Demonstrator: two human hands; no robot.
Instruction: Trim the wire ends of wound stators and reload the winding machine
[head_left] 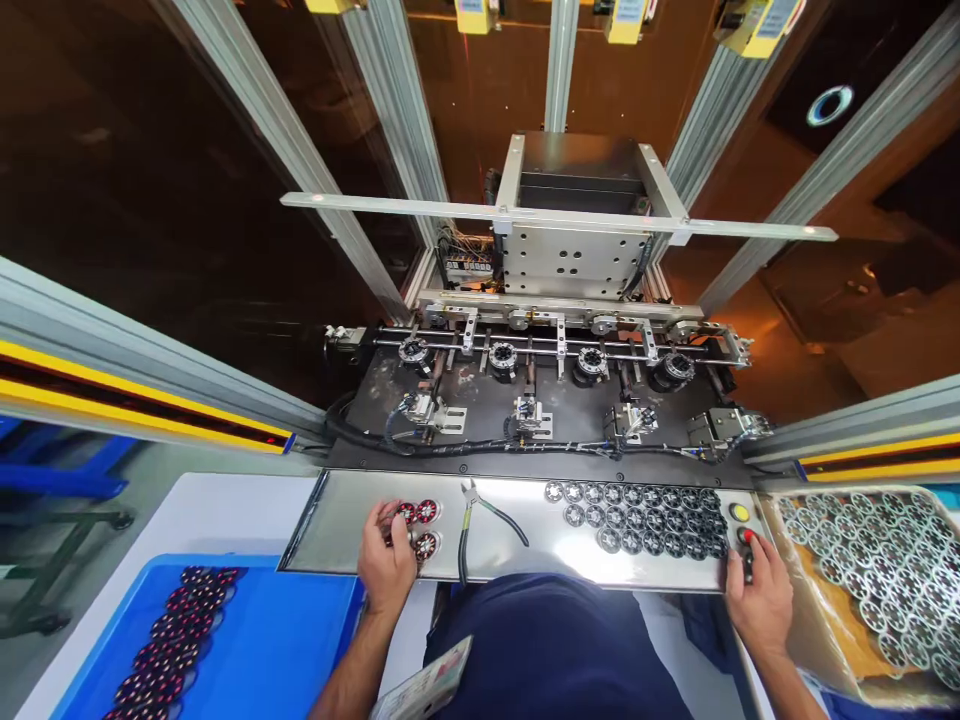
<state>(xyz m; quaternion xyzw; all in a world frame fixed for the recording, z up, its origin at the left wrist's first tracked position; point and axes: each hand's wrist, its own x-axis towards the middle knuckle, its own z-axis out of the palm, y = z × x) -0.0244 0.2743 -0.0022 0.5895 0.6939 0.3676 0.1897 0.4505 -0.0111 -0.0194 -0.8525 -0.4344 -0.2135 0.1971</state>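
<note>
My left hand is at the left part of the metal ledge, its fingers curled round a small red-wound motor stator that they mostly cover. Beside it lie more red stators, round with dark slots. My right hand rests at the ledge's right end with thumb and fingers apart. Its fingertips are close to a red button; whether they press it, I cannot tell. A yellow button is just beyond. Left of this hand, bare grey-black stator cores stand in rows.
Cutting pliers lie on the ledge. Behind it, a machine bed carries several round fixtures. A blue tray with red stators is at left, a lined box of metal rings at right. Yellow-edged side bars flank the opening.
</note>
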